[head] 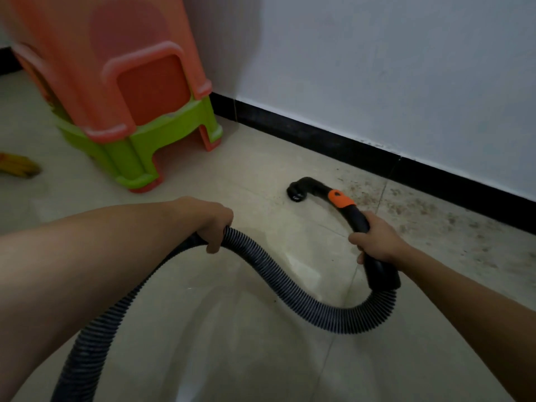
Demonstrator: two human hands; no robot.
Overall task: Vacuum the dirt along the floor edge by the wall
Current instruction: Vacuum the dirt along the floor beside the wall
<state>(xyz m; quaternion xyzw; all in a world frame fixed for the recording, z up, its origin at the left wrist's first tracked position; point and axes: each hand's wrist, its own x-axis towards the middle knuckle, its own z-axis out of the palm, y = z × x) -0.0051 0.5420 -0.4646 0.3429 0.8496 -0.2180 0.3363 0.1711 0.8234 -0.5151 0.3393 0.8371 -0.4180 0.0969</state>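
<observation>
The floor (261,367) is pale beige tile with thin grout lines. At 10 o'clock stacked stools (136,146), orange over green, stand on it, and a blurred yellow thing (20,168) lies at 9 o'clock. Brown dirt (414,204) speckles the tiles at 3 o'clock along the black skirting (348,143). The hose (348,323) sags to the floor at 5 o'clock.

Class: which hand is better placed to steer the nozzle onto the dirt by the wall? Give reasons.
Right. The right hand grips the nozzle handle nearest the dirt; the left hand only holds the hose.
</observation>
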